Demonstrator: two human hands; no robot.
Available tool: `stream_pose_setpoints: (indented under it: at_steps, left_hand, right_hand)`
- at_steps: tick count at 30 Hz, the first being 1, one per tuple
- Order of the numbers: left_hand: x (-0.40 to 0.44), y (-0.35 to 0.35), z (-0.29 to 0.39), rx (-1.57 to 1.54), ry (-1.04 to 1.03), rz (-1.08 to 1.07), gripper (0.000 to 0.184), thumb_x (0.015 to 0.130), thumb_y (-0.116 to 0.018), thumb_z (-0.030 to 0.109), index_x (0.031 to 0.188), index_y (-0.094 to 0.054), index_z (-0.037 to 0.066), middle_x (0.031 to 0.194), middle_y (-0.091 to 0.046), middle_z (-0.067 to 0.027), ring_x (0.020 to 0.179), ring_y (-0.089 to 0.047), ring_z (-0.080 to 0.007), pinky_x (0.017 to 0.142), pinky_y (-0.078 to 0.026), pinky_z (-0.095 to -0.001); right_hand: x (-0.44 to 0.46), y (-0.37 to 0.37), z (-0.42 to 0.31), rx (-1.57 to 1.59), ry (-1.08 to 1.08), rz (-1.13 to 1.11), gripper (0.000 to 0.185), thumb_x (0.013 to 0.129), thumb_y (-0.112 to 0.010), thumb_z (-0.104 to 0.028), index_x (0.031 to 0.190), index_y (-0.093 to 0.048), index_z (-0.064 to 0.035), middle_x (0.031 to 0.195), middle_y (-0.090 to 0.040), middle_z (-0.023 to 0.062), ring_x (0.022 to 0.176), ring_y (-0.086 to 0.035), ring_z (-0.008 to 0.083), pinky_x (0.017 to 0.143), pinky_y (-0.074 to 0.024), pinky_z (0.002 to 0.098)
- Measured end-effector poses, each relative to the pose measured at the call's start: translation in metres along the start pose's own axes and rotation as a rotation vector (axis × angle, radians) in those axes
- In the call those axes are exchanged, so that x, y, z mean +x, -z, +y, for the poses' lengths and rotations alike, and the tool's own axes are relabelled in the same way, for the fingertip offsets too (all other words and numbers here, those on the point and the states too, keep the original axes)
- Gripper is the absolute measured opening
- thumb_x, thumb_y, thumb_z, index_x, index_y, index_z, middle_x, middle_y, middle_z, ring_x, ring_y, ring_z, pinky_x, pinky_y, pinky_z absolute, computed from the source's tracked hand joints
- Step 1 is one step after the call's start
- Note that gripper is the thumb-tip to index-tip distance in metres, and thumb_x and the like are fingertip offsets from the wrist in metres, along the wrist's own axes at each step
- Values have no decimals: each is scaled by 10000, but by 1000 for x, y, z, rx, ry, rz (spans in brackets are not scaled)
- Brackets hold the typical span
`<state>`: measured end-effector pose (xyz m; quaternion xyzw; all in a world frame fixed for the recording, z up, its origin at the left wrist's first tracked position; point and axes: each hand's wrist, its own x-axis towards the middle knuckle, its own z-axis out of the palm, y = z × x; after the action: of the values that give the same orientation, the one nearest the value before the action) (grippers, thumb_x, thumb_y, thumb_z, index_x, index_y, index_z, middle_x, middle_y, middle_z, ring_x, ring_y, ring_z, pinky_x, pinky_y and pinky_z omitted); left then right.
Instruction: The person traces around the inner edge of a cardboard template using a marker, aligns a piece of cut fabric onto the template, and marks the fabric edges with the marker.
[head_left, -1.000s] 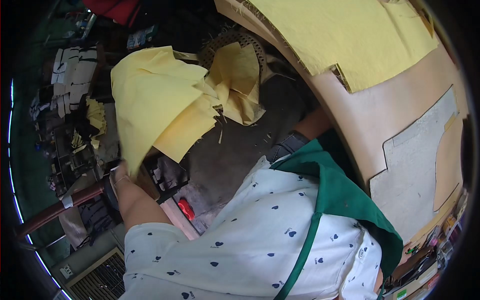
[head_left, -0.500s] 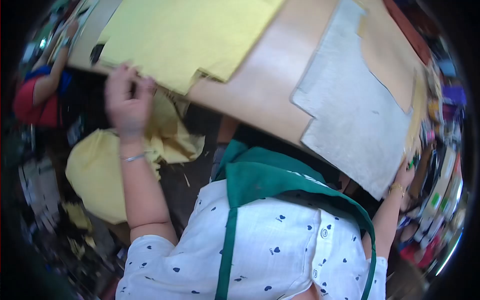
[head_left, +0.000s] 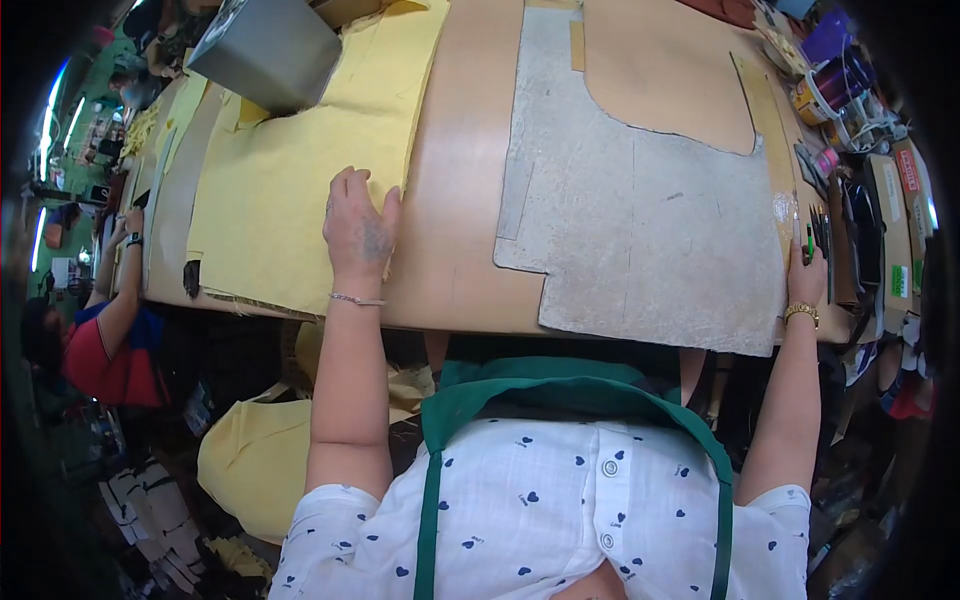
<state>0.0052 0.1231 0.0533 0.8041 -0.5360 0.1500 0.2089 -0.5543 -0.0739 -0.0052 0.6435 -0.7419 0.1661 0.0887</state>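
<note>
My left hand (head_left: 360, 228) is over the right edge of a stack of yellow cloth (head_left: 265, 215), fingers extended and thumb apart, gripping nothing. On the right, my right hand (head_left: 808, 275) is closed around a slim green pen (head_left: 810, 240), resting at the right side of the table. Between my hands lies a large grey pattern piece (head_left: 650, 230) with a curved cut-out at its far side and a notched near-left corner. Its near edge overhangs the brown tabletop (head_left: 455, 240).
A grey metal block (head_left: 275, 55) stands on the yellow cloth. Dark pointed tools (head_left: 822, 225), boxes (head_left: 890, 215) and a tub (head_left: 835, 90) crowd the right side. Yellow cloth (head_left: 255, 470) hangs below the table. Another person (head_left: 110, 345) works at the far left.
My view has turned and levelled. My left hand has moved from the yellow cloth's near edge to its right edge. My right hand stays at the table's right side with the pen.
</note>
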Motion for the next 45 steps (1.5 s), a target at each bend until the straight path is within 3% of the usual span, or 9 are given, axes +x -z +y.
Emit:
stream_pose_setpoints:
  at_steps: [11,17,23,29,32,33,38,41,45]
  left_hand:
    - [15,-17,-13,-23,-54,30,309,758,-577,247,926,-518,-5,915,-542,-144,846,-534,-282,691,-460,-351]
    - [39,-8,-66,-290,413,-244,261,815,-520,214,929,-531,-21,874,-587,-111,749,-573,-229,691,-460,-318]
    - [52,49,-80,-2052,703,-111,381,899,-344,272,1147,-442,0,1133,-498,-151,1003,-510,-272,855,-419,-376]
    - [58,65,-101,-1950,672,-164,350,897,-365,271,1111,-468,14,1090,-518,-137,1006,-505,-233,846,-424,-368]
    - [58,47,-122,-1162,461,-186,208,869,-462,217,941,-538,38,899,-569,-43,857,-530,-112,746,-447,-270]
    - [57,43,-108,-1138,441,-129,96,837,-527,154,803,-534,65,748,-524,43,710,-472,-22,649,-400,-170]
    - [51,35,-110,-1266,380,-96,103,855,-480,143,800,-506,59,755,-501,34,684,-448,-37,627,-378,-174]
    - [51,34,-112,-1320,349,-47,138,868,-440,149,795,-493,44,766,-507,16,695,-460,-50,640,-390,-190]
    - [43,23,-110,-1475,388,-102,159,881,-390,139,838,-489,21,781,-518,-21,716,-485,-86,661,-410,-213]
  right_hand:
    - [-1,2,-4,14,-38,-17,472,764,-520,-460,913,-550,-13,858,-536,202,868,-502,340,768,-389,396]
    - [0,0,0,-22,-19,-21,472,764,-519,-460,921,-550,-17,865,-537,198,865,-502,344,765,-392,398]
    - [-1,-2,0,-7,-32,-22,476,772,-509,-462,937,-548,-18,874,-539,193,879,-497,337,780,-382,395]
    - [1,-7,6,-7,-15,-21,477,777,-500,-463,953,-549,-23,874,-536,190,880,-496,332,796,-371,393]
    - [-2,2,-5,-37,-25,-10,434,779,-504,-425,944,-552,-27,882,-536,187,882,-491,335,803,-364,393]
    - [-4,1,-4,-67,10,33,390,777,-513,-382,939,-552,-30,875,-542,182,869,-499,333,789,-373,390]
    - [-14,28,-100,279,182,6,188,753,-521,-136,912,-551,-41,821,-575,152,785,-542,317,697,-422,371]
    - [-54,63,-244,654,789,-88,237,693,-480,54,894,-560,-41,846,-577,130,784,-538,299,698,-433,367]
    - [-140,110,-404,733,1538,-425,225,692,-501,-52,914,-532,-72,971,-507,87,941,-476,252,722,-429,351]
